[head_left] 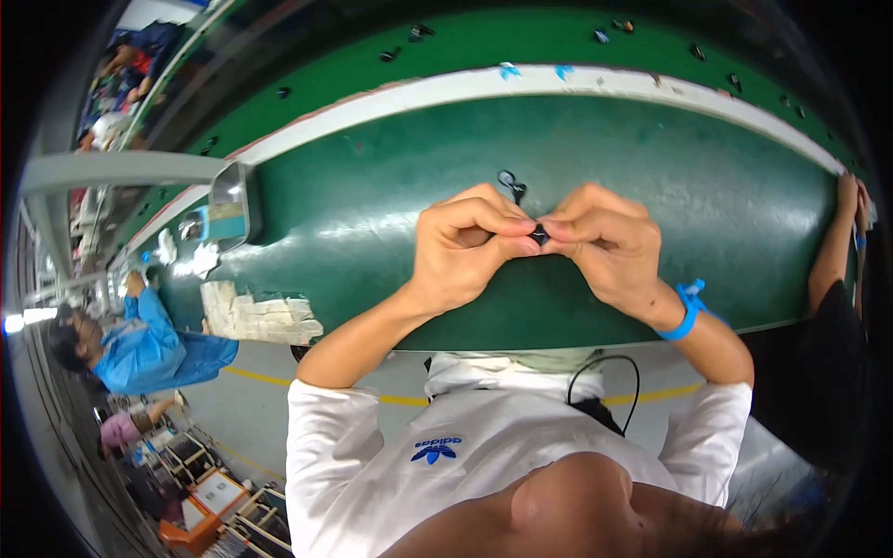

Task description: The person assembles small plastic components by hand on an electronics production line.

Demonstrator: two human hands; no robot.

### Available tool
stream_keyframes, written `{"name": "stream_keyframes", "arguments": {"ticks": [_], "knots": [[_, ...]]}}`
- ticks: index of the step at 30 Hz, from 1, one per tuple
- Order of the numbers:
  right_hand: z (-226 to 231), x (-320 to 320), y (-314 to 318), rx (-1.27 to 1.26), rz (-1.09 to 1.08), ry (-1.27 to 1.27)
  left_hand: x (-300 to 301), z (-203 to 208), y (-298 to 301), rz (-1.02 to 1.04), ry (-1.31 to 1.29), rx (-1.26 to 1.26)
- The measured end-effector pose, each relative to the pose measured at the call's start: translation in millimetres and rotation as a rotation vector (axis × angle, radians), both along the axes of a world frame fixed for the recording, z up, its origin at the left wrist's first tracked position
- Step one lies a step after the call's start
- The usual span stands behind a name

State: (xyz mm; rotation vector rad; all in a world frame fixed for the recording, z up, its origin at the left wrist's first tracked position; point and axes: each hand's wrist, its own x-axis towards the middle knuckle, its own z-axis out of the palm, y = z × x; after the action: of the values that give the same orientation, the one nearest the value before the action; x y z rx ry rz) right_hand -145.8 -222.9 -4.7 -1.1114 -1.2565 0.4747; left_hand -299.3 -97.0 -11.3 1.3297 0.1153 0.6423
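Above the green table my two hands meet fingertip to fingertip. My left hand (462,244) is closed, thumb and forefinger pinching a small black part (539,235). From the other side my right hand (606,244) pinches the same part, its other fingers curled in. Most of the part is hidden by the fingertips, so its exact kind cannot be made out. Just beyond the hands is a small black piece with a round loop (507,179); whether it is joined to the held part is unclear. A blue band circles my right wrist.
Past the green table (372,205) runs a white ledge (446,90), then a green belt (521,37) with several small dark parts. At the left stand a mirror-like panel (229,205) and taped patch (256,314). A person in blue (153,344) sits left; another person's arm (831,246) rests right.
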Motion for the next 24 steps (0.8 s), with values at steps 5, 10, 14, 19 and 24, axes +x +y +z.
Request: {"name": "stream_keyframes", "arguments": {"ticks": [5, 10, 14, 19, 24], "knots": [[-9.4, 3.9, 4.9, -0.201, 0.006, 0.001, 1.2, 2.3, 21.1, -0.020, 0.155, 0.071], [2.2, 5.0, 6.5, -0.204, -0.034, 0.014, 9.4, 12.1, 97.3, 0.295, 0.265, 0.443], [5.4, 12.4, 5.1, -0.228, -0.021, 0.067, 13.7, 2.9, 198.0, 0.674, 0.567, 0.784], [-0.1, 13.8, 10.0, -0.204, -0.011, -0.027, 36.1, -3.6, 241.2, 0.786, 0.429, 1.315], [1.5, 15.9, 0.7, -0.206, -0.079, -0.035, 89.5, -2.9, 227.8, 0.483, 0.460, 1.515]]}}
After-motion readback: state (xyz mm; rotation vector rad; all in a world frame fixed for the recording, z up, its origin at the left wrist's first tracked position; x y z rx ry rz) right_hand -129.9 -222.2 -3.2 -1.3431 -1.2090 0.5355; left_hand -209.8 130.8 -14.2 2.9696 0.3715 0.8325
